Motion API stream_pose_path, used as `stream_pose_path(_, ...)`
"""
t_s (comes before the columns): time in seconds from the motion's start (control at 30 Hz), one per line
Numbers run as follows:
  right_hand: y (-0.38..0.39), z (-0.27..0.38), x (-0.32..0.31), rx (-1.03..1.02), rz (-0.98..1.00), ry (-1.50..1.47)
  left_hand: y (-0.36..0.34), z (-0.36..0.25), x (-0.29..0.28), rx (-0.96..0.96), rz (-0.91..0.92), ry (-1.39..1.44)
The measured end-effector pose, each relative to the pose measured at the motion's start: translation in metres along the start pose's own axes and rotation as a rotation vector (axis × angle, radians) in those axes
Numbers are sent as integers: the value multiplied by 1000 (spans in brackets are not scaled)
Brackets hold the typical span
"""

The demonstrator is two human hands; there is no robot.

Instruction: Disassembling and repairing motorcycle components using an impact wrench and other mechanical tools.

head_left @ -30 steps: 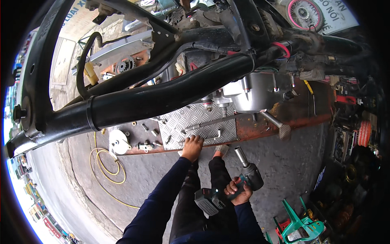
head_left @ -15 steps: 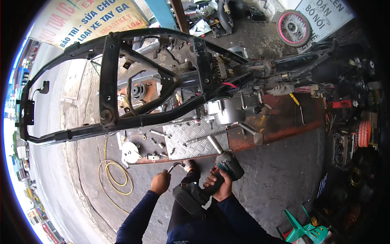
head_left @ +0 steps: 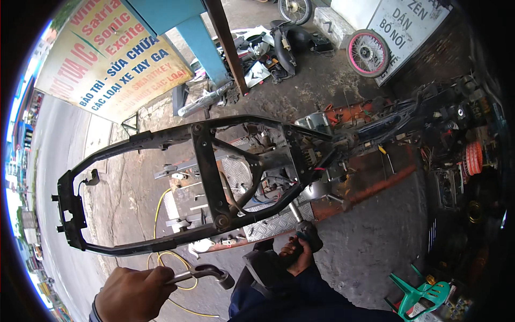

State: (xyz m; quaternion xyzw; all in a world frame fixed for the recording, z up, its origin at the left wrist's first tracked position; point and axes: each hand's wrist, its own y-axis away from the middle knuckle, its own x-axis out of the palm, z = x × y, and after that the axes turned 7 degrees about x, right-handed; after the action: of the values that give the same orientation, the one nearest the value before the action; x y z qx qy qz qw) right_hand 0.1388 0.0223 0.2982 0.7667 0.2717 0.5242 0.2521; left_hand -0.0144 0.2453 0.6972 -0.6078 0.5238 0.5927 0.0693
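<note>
My left hand (head_left: 137,292) is closed on the shank of a bent steel socket wrench (head_left: 213,272), raised at the lower left below the black motorcycle frame (head_left: 205,185). My right hand (head_left: 298,252) grips a dark cordless impact wrench (head_left: 263,271) by its handle. The tool's long steel socket (head_left: 295,211) points toward the silver engine (head_left: 316,190), partly hidden by frame tubes; whether it touches anything there is unclear. The frame and engine rest over a rusty stand (head_left: 365,177) with a tread plate (head_left: 273,225) and loose parts on it.
A yellow hose (head_left: 190,308) coils on the floor. A green plastic chair (head_left: 421,298) is at the lower right. A pink-rimmed wheel (head_left: 368,53) leans against a white sign (head_left: 399,27). Piled parts (head_left: 252,48) lie beside a painted post, and a large signboard (head_left: 96,64) stands upper left.
My left hand has left the tread plate, taken the bent wrench and moved left, nearer me. My view has widened upward. The right hand with the impact wrench has risen toward the engine.
</note>
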Motion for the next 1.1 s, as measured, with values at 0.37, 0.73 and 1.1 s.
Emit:
stream_pose_path(0.37,-21,-34,-19,-148,33,-163,-406,131,-51,241,122,-509)
stream_pose_path(0.73,-31,-35,-20,-165,33,-229,-499,111,47,218,567,-626)
stream_pose_path(1.1,-32,-36,-7,-158,32,-229,-519,186,66,294,425,-437)
